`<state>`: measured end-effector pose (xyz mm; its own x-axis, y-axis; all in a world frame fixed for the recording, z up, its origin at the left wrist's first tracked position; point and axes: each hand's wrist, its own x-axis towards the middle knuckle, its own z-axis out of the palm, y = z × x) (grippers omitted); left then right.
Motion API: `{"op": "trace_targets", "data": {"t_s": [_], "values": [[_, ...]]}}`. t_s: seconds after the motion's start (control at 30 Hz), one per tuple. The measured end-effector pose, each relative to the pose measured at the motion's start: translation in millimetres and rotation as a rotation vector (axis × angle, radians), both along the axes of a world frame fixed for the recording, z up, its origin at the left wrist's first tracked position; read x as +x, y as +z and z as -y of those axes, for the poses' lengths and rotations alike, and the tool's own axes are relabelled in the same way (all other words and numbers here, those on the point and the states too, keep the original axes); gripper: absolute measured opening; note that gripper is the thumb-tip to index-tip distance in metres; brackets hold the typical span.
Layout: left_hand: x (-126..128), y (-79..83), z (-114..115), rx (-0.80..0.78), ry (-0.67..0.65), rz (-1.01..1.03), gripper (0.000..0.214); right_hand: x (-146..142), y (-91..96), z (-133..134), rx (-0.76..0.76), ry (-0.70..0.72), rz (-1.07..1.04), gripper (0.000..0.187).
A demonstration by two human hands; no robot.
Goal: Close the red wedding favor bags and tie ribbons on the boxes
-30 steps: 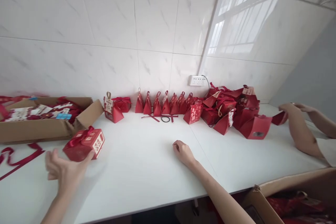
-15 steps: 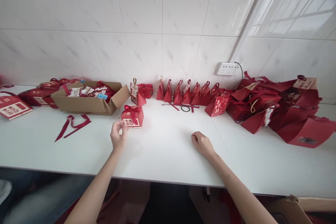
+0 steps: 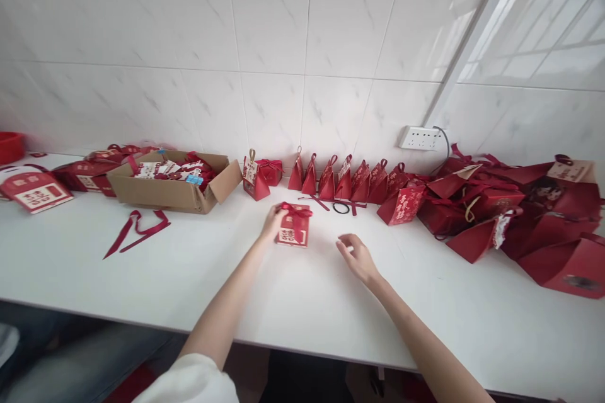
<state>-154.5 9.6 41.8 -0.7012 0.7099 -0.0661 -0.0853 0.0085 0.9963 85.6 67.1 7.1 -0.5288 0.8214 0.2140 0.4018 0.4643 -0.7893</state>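
Observation:
A small red gift box point(image 3: 293, 233) with a dark red ribbon bow on top and cream lettering on its front is at the middle of the table. My left hand point(image 3: 273, 223) grips it by its left side; part of my fingers is hidden behind it. To the right, my right hand point(image 3: 358, 255) hovers over or rests on the table, fingers bent and apart, nothing in them. It does not touch the box. Behind stand a pointed red box point(image 3: 256, 182) with a tag and a row of pointed red boxes point(image 3: 327, 182) with ribbon loops.
A cardboard box point(image 3: 158, 194) holding tags and ribbons stands left, with a loose ribbon point(image 3: 137, 230) before it. Red boxes heap up at the right point(image 3: 477, 201). A black ring point(image 3: 341, 208) lies near ribbon scraps. A power strip point(image 3: 422, 138) hangs on the wall.
My left hand has taken hold of the gift box and moved right with it. My right hand's fingers have opened from a loose fist. The view has shifted slightly.

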Motion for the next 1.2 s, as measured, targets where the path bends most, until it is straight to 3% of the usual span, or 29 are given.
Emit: {"op": "trace_targets", "data": {"t_s": [0.1, 0.17, 0.4, 0.53, 0.67, 0.9, 1.03, 1.2], "values": [[43, -9.0, -14, 0.036, -0.130, 0.006, 0.030, -28, 6.2, -13, -0.087, -0.013, -0.102, 0.050], [55, -12.5, -14, 0.054, -0.196, -0.008, 0.034, -35, 6.6, -19, -0.130, -0.023, -0.160, 0.047], [29, -9.0, 2, -0.101, -0.400, -0.101, 0.045, -6, 17.1, -24, -0.221, -0.119, -0.170, 0.048], [25, -1.9, 5, -0.173, -0.514, -0.056, 0.045, 1, 33.3, -14, -0.329, -0.046, -0.009, 0.059], [31, 0.8, 6, -0.089, -0.520, 0.002, 0.039, -3, 39.4, -1, -0.422, 0.084, 0.068, 0.057], [38, 1.0, 7, 0.007, -0.528, 0.040, 0.033, -6, 37.5, 0, -0.475, 0.163, -0.048, 0.032], [43, 1.4, 8, 0.050, -0.540, 0.041, 0.031, -7, 37.8, -4, -0.475, 0.163, -0.141, 0.039], [43, -1.6, 7, 0.098, -0.466, 0.020, 0.030, -5, 32.9, -13, -0.432, 0.058, -0.180, 0.052]]}}
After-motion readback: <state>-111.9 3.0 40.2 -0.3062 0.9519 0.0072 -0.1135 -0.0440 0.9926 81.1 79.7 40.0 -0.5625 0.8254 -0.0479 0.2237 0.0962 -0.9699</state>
